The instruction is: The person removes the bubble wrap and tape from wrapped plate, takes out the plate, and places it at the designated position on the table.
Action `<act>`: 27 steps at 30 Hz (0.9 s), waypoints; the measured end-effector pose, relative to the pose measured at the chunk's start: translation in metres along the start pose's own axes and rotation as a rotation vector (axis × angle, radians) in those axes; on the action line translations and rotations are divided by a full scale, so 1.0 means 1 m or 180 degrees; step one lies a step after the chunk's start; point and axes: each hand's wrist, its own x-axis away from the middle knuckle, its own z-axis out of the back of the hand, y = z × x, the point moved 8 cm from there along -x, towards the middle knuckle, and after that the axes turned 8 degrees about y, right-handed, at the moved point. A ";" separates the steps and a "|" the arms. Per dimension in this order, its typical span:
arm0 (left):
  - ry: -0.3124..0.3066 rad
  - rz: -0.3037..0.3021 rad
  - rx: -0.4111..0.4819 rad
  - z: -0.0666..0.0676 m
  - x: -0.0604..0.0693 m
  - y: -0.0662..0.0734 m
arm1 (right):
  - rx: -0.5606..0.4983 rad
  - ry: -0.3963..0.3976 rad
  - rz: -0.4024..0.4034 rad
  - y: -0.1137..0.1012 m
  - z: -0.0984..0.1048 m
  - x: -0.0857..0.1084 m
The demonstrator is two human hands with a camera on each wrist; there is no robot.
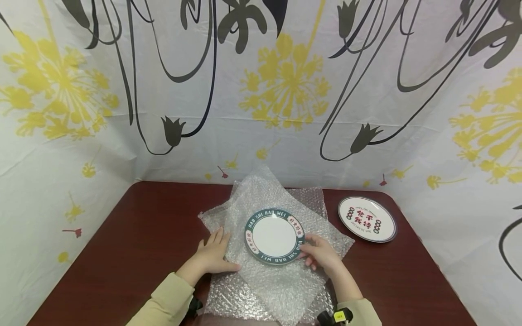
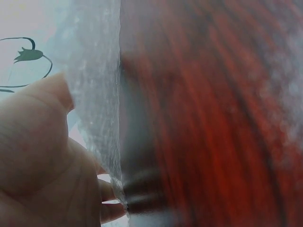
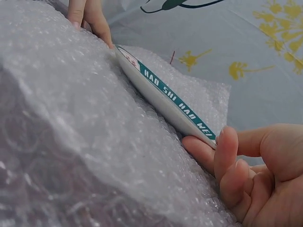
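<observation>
A round plate (image 1: 274, 236) with a green lettered rim and white middle lies on sheets of bubble wrap (image 1: 281, 290). My right hand (image 1: 322, 256) pinches the plate's right edge; in the right wrist view, fingers of that hand (image 3: 255, 170) curl under the rim of the plate (image 3: 165, 99). My left hand (image 1: 214, 253) rests with spread fingers on the left edge of the bubble wrap, apart from the plate. In the left wrist view, the left hand (image 2: 42, 156) lies against the bubble wrap (image 2: 97, 71).
A second plate (image 1: 367, 219), white with red and black characters, lies at the right on the dark red table (image 1: 134, 244). A patterned cloth (image 1: 261, 136) hangs behind and beside the table. Bubble wrap sheets overlap at different angles in the middle.
</observation>
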 end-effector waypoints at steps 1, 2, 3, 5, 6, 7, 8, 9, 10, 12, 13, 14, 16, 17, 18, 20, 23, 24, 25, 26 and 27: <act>-0.0001 0.0002 -0.0004 0.000 0.000 -0.001 | 0.0008 0.0003 0.0005 0.000 0.000 0.000; -0.0003 0.0004 -0.0009 0.000 0.000 -0.001 | 0.0013 0.0012 0.0007 0.000 -0.001 0.000; -0.0008 0.0010 -0.0027 -0.001 0.000 -0.002 | 0.0011 0.0029 0.0006 0.000 -0.001 0.000; 0.0002 -0.0012 -0.0014 -0.001 0.000 -0.001 | 0.0017 0.0084 0.0000 0.000 -0.001 0.000; 0.0002 -0.0013 -0.0021 -0.001 0.000 -0.001 | 0.0020 0.0119 -0.0007 0.000 -0.001 0.000; -0.0002 -0.0012 -0.0030 -0.001 0.001 -0.001 | 0.0016 0.0154 -0.0012 0.000 -0.001 0.000; -0.0003 -0.0014 -0.0034 -0.001 0.001 -0.001 | 0.0016 0.0190 -0.0018 0.000 -0.001 0.001; -0.0002 -0.0013 -0.0028 -0.001 0.001 -0.001 | 0.0012 0.0224 -0.0024 0.000 -0.001 0.001; -0.0002 -0.0014 -0.0019 -0.002 0.001 -0.001 | 0.0010 0.0256 -0.0029 0.000 0.000 0.001; -0.0014 0.0004 -0.0034 -0.003 0.001 -0.002 | -0.0009 0.0308 -0.0054 0.001 0.000 0.001; -0.0013 0.0006 -0.0028 -0.002 0.001 -0.002 | -0.0019 0.0327 -0.0065 0.001 0.000 0.001; -0.0010 0.0009 -0.0022 -0.002 0.001 -0.002 | -0.0027 0.0344 -0.0078 0.001 0.000 0.001; -0.0005 0.0010 -0.0006 -0.002 0.002 -0.001 | -0.0032 0.0372 -0.0100 0.001 0.000 0.001; -0.0006 0.0013 -0.0003 -0.001 0.002 -0.001 | -0.0029 0.0387 -0.0108 0.002 0.000 0.000; -0.0010 0.0016 -0.0003 -0.001 0.002 0.000 | -0.0022 0.0399 -0.0103 0.001 0.000 0.001; -0.0009 0.0015 0.0011 -0.001 0.002 0.000 | 0.0001 0.0431 -0.0089 0.001 0.001 0.001; -0.0013 0.0012 0.0009 0.000 0.002 0.001 | 0.0035 0.0477 -0.0076 -0.001 0.002 0.002; -0.0010 0.0010 0.0005 0.000 0.002 0.001 | 0.0043 0.0487 -0.0073 -0.001 0.002 0.002; -0.0005 0.0005 0.0009 0.001 0.002 0.001 | 0.0044 0.0499 -0.0076 -0.001 0.003 0.003; -0.0003 0.0001 0.0010 0.001 0.001 0.001 | 0.0041 0.0506 -0.0086 -0.002 0.003 0.003; -0.0007 0.0003 -0.0001 0.001 0.001 0.001 | 0.0022 0.0508 -0.0094 -0.002 0.003 0.003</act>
